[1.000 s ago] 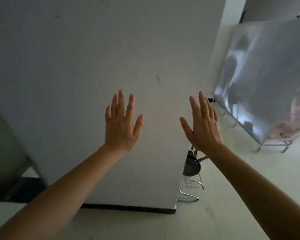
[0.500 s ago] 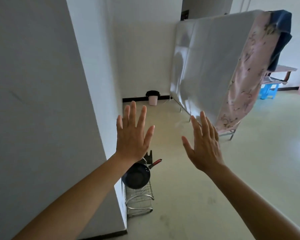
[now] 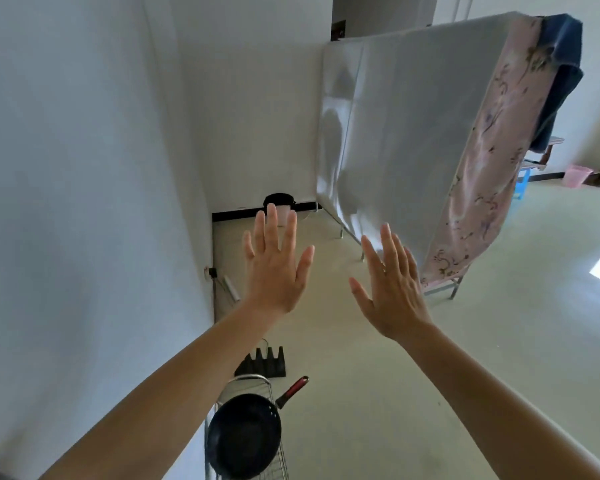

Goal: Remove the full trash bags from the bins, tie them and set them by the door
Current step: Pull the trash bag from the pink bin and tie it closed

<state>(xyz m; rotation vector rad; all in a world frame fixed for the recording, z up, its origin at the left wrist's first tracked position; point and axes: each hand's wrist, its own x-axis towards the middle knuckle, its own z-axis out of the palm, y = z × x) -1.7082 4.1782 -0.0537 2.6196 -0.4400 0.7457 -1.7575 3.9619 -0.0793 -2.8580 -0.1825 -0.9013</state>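
Over the floor [image 3: 430, 393], left hand [image 3: 274, 271] and right hand [image 3: 392, 296] hover, fingers straight.

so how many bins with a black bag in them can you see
1: a small bin at the foot of the far wall, partly behind fingers of the left hand. The pink basket far right shows no black bag. Others may be hidden behind the white panel.

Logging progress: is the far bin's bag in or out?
In: the black bag folds over the rim of the upright bin.
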